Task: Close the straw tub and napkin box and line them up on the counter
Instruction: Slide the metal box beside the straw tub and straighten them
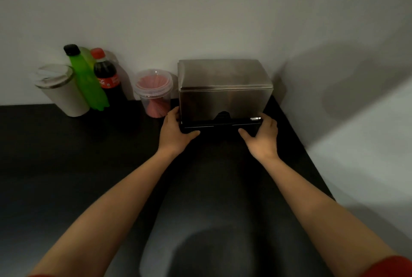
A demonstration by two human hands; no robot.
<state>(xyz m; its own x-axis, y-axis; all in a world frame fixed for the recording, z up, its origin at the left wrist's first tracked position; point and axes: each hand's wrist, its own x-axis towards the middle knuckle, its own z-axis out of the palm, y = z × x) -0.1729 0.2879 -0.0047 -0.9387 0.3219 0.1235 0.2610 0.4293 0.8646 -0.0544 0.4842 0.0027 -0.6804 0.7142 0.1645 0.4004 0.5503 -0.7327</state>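
A steel napkin box (224, 91) stands on the black counter (89, 154) against the back wall, its lid down. My left hand (175, 130) grips its lower left corner and my right hand (263, 134) grips its lower right corner, thumbs under the front edge. Just left of the box, touching or nearly touching it, stands the clear straw tub (153, 93) with red straws inside and a clear lid on top.
Further left along the wall stand a cola bottle (108, 78), a green bottle (85, 78) and a white lidded cup (61, 89). A white wall (356, 109) closes off the counter on the right, close to the box.
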